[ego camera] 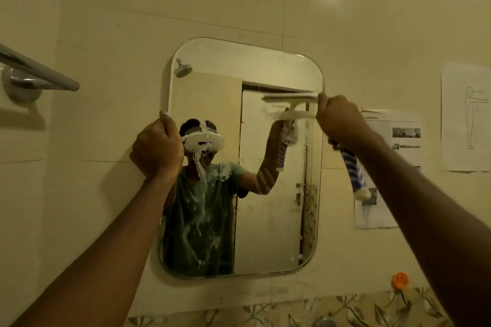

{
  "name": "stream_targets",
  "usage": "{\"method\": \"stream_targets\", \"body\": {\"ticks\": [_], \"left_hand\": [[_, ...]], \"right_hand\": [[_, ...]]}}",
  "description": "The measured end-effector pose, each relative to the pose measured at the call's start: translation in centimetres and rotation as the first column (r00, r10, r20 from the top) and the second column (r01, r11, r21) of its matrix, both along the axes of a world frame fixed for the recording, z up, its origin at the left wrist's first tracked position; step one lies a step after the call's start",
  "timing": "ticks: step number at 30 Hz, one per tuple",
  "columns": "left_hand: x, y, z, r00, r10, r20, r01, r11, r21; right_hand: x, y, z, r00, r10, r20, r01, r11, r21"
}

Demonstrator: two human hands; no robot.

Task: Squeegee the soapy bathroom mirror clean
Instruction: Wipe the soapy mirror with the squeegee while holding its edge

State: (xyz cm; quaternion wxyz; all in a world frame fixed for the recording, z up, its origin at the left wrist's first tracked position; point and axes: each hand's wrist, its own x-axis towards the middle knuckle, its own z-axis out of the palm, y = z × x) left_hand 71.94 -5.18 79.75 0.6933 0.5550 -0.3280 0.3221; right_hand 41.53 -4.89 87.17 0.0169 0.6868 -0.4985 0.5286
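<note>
Two bare hands are up at the rounded-corner frameless wall mirror [265,220]. Right hand [341,119] is clenched tight round the blue-and-white striped handle of the white plastic squeegee [291,97], handle tail poking out below the fist, blade stretching leftward from the knuckles and lying flat on the glass near the mirror's upper right edge. Left hand [158,147] is curled over the mirror's left rim, fingers closed on the edge, thumb up. White soap foam streaks [203,194] run down the glass just right of that left grip, well below and left of the blade.
</note>
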Motion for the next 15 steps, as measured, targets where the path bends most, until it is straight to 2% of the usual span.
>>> {"method": "stream_targets", "body": {"ticks": [4, 6, 8, 12, 15], "left_hand": [[-0.3, 0.3, 0.0, 1.000, 0.004, -0.005, -0.004, 1.000, 0.008], [-0.4, 0.5, -0.1, 1.000, 0.010, 0.005, -0.010, 1.000, 0.020], [-0.4, 0.7, -0.1, 0.999, 0.026, 0.028, -0.027, 0.999, 0.031], [0.0, 0.8, -0.1, 0.999, 0.024, 0.048, -0.026, 0.999, 0.048], [0.2, 0.9, -0.4, 0.998, 0.023, 0.059, -0.027, 0.998, 0.060]], "right_hand": [[0.1, -0.9, -7.7, 1.000, 0.018, 0.009, -0.018, 1.000, -0.010], [0.2, -0.4, -9.3, 1.000, 0.019, -0.003, -0.019, 1.000, 0.019], [0.1, 0.3, -8.5, 1.000, 0.018, 0.003, -0.018, 0.999, 0.037], [0.0, 0.6, -2.3, 0.998, 0.028, 0.053, -0.027, 0.999, -0.018], [0.2, 0.4, 0.9, 0.997, -0.002, 0.073, 0.001, 1.000, 0.019]]}}
